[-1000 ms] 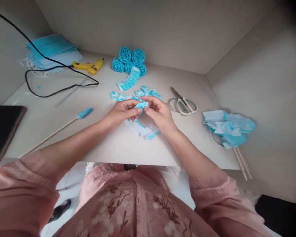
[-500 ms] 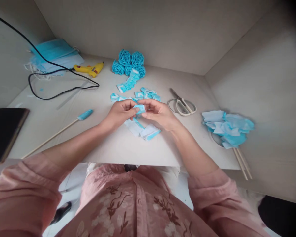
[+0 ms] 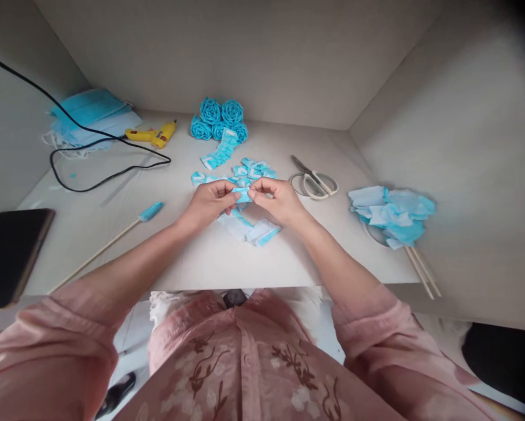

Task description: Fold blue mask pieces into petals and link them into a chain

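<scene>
Between my two hands is a small folded piece of blue mask fabric (image 3: 242,195). My left hand (image 3: 210,202) pinches its left end, and my right hand (image 3: 277,199) pinches its right end. Just below, white and blue fabric strips (image 3: 258,231) lie on the table. Beyond my fingers rest several folded blue pieces (image 3: 254,168), partly hidden by the hands. A pleated blue strip (image 3: 221,149) leans toward a stack of rolled blue fabric roses (image 3: 221,117). Right of my right hand lie white-handled scissors (image 3: 315,182), blades pointing away.
A yellow glue gun (image 3: 152,135) with a black cord (image 3: 109,180) lies back left beside a pile of face masks (image 3: 93,111). A stick with a blue tip (image 3: 113,241) and a phone (image 3: 14,251) are at left. A bowl of fabric pieces (image 3: 391,213) and wooden sticks (image 3: 421,272) stand at right.
My right hand's fingers have closed into a pinch on the right end of the fabric piece, which is now held stretched between both hands. The camera view has shifted slightly.
</scene>
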A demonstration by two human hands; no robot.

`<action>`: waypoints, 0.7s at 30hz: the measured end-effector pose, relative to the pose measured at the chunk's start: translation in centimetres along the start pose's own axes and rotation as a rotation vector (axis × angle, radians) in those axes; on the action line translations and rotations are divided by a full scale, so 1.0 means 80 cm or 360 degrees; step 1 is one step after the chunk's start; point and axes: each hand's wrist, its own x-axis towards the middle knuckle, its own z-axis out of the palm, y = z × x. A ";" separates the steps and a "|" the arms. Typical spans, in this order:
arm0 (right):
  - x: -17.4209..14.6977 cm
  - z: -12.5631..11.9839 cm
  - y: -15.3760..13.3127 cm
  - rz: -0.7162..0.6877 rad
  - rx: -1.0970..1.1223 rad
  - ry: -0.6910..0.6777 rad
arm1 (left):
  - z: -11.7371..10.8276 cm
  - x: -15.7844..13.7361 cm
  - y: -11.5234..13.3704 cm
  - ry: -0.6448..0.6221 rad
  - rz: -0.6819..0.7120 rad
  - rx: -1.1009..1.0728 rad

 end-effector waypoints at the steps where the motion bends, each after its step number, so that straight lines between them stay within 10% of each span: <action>1: 0.000 0.000 0.000 -0.0027 -0.0013 0.0010 | -0.001 0.001 -0.001 0.0008 -0.0010 -0.0011; 16: 0.003 -0.004 0.016 -0.0136 0.0044 -0.0127 | -0.006 0.003 -0.005 -0.0073 -0.0001 -0.0027; 21: 0.008 -0.070 0.022 0.0033 -0.0765 0.0160 | -0.010 0.008 -0.004 0.0044 0.0021 -0.0010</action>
